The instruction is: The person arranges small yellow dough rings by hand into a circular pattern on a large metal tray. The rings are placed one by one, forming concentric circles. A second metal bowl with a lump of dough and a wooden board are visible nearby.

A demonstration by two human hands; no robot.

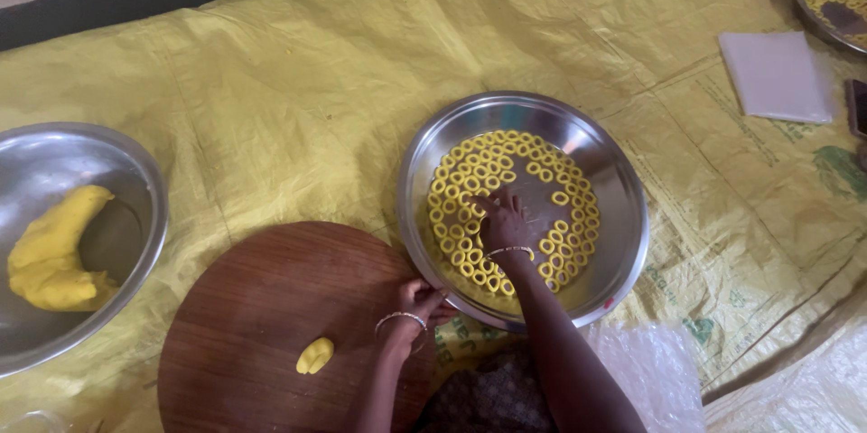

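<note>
Small yellow dough rings lie in close rows inside a round steel tray on a yellow woven sheet spread on the floor. The right hand rests among the rings at the tray's middle, fingers bent down onto one ring; whether that grip is closed on it cannot be told. The left hand lies loosely curled, holding nothing, where the tray rim meets a round wooden board that carries a small dough lump. A steel bowl at far left holds a larger dough mass. Risk: the wrist, hovering over finished rings, could flatten or displace them; crowded rings may stick together.
</note>
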